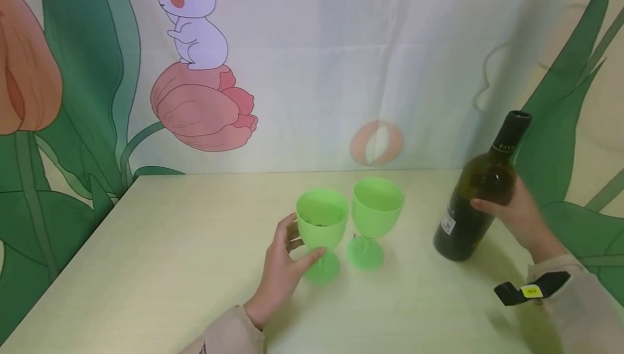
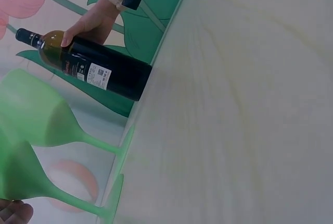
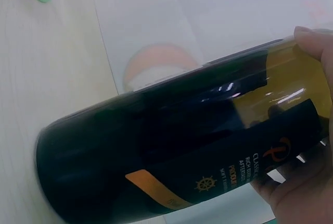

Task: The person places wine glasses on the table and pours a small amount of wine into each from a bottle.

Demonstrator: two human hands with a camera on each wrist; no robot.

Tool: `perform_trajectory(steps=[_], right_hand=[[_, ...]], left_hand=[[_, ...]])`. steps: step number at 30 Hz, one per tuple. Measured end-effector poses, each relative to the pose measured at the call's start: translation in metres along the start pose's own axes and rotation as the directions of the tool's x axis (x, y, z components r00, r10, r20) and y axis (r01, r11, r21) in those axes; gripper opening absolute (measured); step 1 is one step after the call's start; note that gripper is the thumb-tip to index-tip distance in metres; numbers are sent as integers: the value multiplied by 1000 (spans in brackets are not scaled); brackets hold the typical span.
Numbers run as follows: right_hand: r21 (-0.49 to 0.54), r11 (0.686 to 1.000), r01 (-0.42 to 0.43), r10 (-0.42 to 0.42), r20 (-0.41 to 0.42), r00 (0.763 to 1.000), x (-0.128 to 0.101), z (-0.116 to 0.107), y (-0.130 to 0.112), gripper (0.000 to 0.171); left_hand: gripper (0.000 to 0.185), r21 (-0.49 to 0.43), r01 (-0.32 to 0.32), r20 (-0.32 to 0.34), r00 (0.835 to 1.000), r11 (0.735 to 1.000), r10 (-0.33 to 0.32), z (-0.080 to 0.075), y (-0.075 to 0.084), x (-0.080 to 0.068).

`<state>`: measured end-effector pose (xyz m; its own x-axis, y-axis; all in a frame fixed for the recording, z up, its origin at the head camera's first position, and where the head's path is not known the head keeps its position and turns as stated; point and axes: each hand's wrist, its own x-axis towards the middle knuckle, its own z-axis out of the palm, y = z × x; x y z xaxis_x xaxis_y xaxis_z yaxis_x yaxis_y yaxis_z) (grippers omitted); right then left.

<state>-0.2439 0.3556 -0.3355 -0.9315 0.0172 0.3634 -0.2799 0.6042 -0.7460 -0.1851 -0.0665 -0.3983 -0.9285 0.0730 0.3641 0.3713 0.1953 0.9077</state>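
We have the wine bottle in our right hand, fingers curled round its shoulder; it leans with its base on the table and its long axis running up and away to the right, neck uppermost. The goblets lie to the bottle's left, so any tip goes that way. Our left hand pinches the near green goblet, thumb and fingers wrapped at the bottom of its bowl, just above the stem. The second green goblet stands upright just beside it, between the held goblet and the bottle, and nearer the bottle. Count: one bottle, two goblets, both standing on their feet. Behind them hangs a backdrop with a rabbit and tulips.
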Motion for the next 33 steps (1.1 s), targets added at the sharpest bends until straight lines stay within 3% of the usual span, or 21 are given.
perform_trajectory(steps=[12, 17, 20, 25, 28, 31, 33], right_hand=[[1, 1000, 23, -23, 36, 999, -6, -1, -2, 82], [9, 994, 109, -109, 29, 994, -8, -4, -2, 82], [24, 993, 119, -119, 22, 993, -13, -8, -3, 81], [-19, 997, 79, -80, -75, 994, -33, -8, -11, 76], [-65, 983, 169, -179, -201, 963, -45, -2, -18, 72], [-165, 945, 281, -320, -297, 900, -54, 5, -29, 69], [-242, 909, 339, -403, -302, 864, -57, 11, -37, 66]], left_hand=[[75, -1, 4, 0, 1000, 1000, -4, -3, -4, 4], [76, 6, 6, 2, 1000, 1000, -6, -3, -7, 7], [77, 1, 17, 4, 1000, 1000, -17, -4, -9, 8], [80, 13, 45, 6, 999, 999, -45, -8, -10, 8], [81, 34, 44, 11, 999, 998, -44, -11, -11, 7], [82, 56, 39, 15, 999, 998, -40, -15, -12, 6], [83, 76, 38, 14, 999, 996, -39, -18, -13, 5]])
